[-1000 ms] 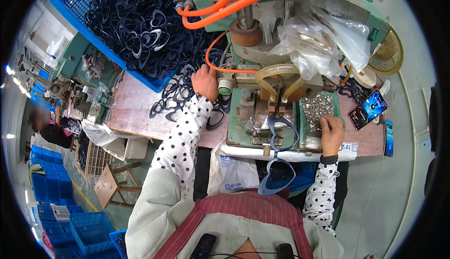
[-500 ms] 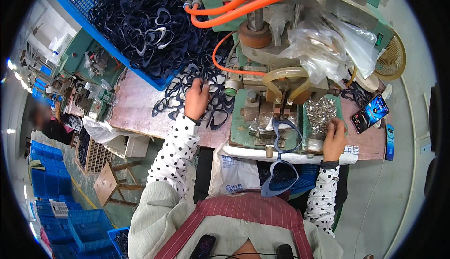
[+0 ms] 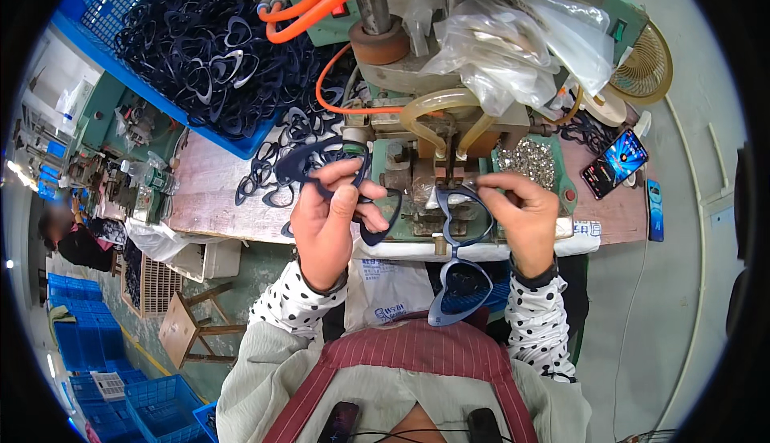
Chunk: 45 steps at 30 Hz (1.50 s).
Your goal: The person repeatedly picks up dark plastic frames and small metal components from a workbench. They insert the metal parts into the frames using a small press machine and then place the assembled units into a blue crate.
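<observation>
My left hand (image 3: 321,238) is closed around a dark blue glasses frame (image 3: 295,164), lifted above the bench to the left of the machine. A second blue glasses frame (image 3: 455,252) hangs from the clamp (image 3: 449,172) of the green bench machine, one rim up by the clamp and the other hanging toward my apron. My right hand (image 3: 525,218) is beside that frame's upper rim, thumb and fingertips pinched together. Anything between those fingertips is too small to make out. Behind this hand lies a heap of small shiny metal parts (image 3: 529,162).
A blue crate (image 3: 188,118) full of dark frames stands at the back left, with loose frames (image 3: 261,172) beside it. Orange hoses (image 3: 321,22) cross above the machine. To the right lie a phone (image 3: 616,162) and a small fan (image 3: 644,62).
My left hand has picked up a frame from the loose ones and brought it nearer. My right hand has moved left from the metal parts to the clamped frame. The view has shifted slightly.
</observation>
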Tool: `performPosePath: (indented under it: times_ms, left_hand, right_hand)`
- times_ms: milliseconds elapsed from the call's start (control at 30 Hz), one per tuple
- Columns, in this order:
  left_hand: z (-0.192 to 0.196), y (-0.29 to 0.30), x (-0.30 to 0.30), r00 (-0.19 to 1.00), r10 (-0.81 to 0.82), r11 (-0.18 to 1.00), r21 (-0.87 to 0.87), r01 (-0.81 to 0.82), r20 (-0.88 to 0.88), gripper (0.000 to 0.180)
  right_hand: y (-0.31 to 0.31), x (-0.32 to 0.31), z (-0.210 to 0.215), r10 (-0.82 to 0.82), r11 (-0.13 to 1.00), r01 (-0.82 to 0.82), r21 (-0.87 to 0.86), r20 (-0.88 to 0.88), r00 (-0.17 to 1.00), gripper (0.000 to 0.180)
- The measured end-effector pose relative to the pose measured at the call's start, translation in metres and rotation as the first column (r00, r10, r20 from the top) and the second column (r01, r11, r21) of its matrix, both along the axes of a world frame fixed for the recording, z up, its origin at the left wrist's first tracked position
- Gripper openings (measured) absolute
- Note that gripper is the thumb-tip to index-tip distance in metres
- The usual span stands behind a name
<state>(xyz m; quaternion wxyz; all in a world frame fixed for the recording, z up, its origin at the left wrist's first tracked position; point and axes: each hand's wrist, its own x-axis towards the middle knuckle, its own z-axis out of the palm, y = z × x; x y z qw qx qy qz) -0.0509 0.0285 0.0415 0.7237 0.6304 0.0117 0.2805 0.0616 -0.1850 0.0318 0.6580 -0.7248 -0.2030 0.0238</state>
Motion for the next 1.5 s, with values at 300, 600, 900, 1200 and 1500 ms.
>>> performPosePath:
  times_ms: [300, 600, 900, 1200, 1500]
  left_hand:
    - [0.004, -0.007, -0.016, 0.817, -0.563, 0.644, -0.684, 0.341, -0.123, 0.033]
    - [-0.006, -0.045, 0.005, 0.500, -0.846, 0.412, -0.819, 0.399, -0.182, 0.038]
    - [-0.011, -0.047, 0.019, 0.498, -0.852, 0.386, -0.835, 0.392, -0.160, 0.040]
    - [-0.014, -0.051, 0.012, 0.560, -0.817, 0.407, -0.824, 0.395, -0.135, 0.040]
    - [-0.089, 0.034, -0.030, 0.864, 0.488, 0.527, 0.831, -0.177, -0.125, 0.023]
  right_hand:
    - [0.033, 0.000, 0.011, 0.012, 0.999, -0.007, 0.047, -0.117, 0.993, 0.039]
    - [0.025, 0.012, -0.006, -0.114, 0.985, 0.121, 0.121, -0.066, 0.991, 0.048]
    - [-0.074, 0.069, -0.099, -0.362, 0.811, 0.423, -0.404, 0.221, 0.905, 0.033]
    - [-0.069, 0.065, -0.113, -0.228, 0.725, 0.527, -0.443, 0.567, 0.791, 0.014]
    - [-0.073, 0.073, -0.123, -0.354, 0.697, 0.622, -0.356, 0.584, 0.731, 0.012]
